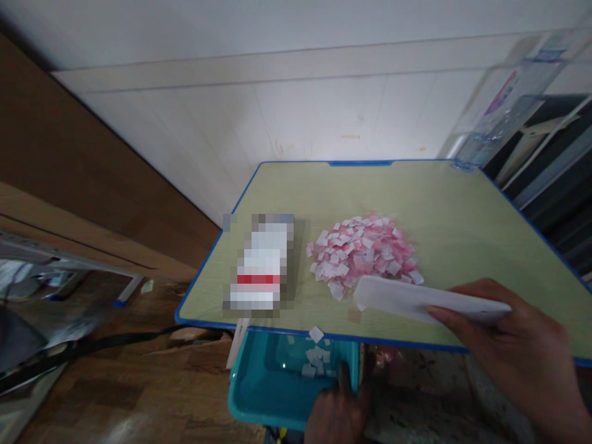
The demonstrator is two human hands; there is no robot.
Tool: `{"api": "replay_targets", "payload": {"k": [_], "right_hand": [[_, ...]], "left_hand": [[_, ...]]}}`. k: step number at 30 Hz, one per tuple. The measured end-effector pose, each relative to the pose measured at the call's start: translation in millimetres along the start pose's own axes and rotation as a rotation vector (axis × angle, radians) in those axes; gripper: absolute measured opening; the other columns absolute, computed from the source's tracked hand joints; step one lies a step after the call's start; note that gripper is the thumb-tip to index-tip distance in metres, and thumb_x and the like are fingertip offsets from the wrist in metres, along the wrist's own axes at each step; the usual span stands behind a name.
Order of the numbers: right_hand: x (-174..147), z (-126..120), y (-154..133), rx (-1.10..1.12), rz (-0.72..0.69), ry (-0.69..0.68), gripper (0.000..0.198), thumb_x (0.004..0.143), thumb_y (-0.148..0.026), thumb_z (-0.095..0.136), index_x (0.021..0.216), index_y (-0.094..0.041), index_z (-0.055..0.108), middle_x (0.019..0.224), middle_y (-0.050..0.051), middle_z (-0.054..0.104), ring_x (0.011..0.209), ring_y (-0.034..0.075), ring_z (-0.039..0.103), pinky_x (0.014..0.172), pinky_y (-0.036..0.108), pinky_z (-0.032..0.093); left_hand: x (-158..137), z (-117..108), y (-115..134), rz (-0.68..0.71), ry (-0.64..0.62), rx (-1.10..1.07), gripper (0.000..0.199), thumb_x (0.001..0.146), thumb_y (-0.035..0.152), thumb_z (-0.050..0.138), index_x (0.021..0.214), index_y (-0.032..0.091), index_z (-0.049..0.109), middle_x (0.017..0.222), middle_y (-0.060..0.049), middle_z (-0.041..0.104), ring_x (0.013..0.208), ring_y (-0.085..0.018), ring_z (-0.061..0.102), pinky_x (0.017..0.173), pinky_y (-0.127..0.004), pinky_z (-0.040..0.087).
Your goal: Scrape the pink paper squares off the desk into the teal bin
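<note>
At five o'clock of the teal basin (259, 391), the left hand (337, 412) points one finger forward, its grip I cannot tell; at its twelve lies a loose paper-scrap heap (365, 246), pink-and-white, and at four from this a flat white paper strip (393, 297) is thumb-pinched by the right hand (518, 342).

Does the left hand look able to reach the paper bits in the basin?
Probably yes: the left hand is at the teal basin, near the paper bits, with nothing visibly between.
</note>
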State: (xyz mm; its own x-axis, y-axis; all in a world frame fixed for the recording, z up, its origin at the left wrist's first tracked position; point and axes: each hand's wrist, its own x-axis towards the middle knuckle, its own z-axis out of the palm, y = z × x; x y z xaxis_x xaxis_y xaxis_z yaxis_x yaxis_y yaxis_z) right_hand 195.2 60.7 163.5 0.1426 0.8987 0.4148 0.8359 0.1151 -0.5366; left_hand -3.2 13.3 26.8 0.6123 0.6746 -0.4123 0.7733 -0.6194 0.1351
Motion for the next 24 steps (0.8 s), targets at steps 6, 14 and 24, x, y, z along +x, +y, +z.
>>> {"api": "replay_targets", "payload": {"k": [6,14,24], "right_hand": [[-4,14,-7,0.080,0.014,-0.126,0.020,0.081,-0.043,0.055,0.073,-0.026,0.061,0.057,-0.007,0.063,0.046,0.011,0.059,0.043,0.021,0.041],[-4,11,-5,0.067,-0.076,-0.210,0.017,0.083,-0.039,0.054,0.078,-0.027,0.064,0.068,-0.006,0.069,0.058,0.012,0.065,0.054,0.021,0.048],[-7,-4,15,-0.003,-0.259,-0.254,0.018,0.087,-0.035,0.048,0.087,-0.029,0.064,0.078,-0.004,0.071,0.065,0.012,0.067,0.057,0.019,0.053]], "left_hand": [[-2,6,-1,0.002,0.107,0.045,0.073,0.084,0.016,0.040,0.137,0.033,-0.008,0.118,-0.025,0.056,0.062,-0.022,0.066,0.049,-0.031,0.053],[-2,-3,1,0.005,0.024,0.008,0.081,0.079,0.019,0.048,0.137,0.031,-0.009,0.121,-0.029,0.052,0.062,-0.025,0.066,0.049,-0.035,0.053],[-2,-6,1,-0.007,0.000,-0.022,0.081,0.079,0.014,0.045,0.139,0.029,-0.006,0.123,-0.027,0.050,0.066,-0.024,0.066,0.052,-0.035,0.053]]}}
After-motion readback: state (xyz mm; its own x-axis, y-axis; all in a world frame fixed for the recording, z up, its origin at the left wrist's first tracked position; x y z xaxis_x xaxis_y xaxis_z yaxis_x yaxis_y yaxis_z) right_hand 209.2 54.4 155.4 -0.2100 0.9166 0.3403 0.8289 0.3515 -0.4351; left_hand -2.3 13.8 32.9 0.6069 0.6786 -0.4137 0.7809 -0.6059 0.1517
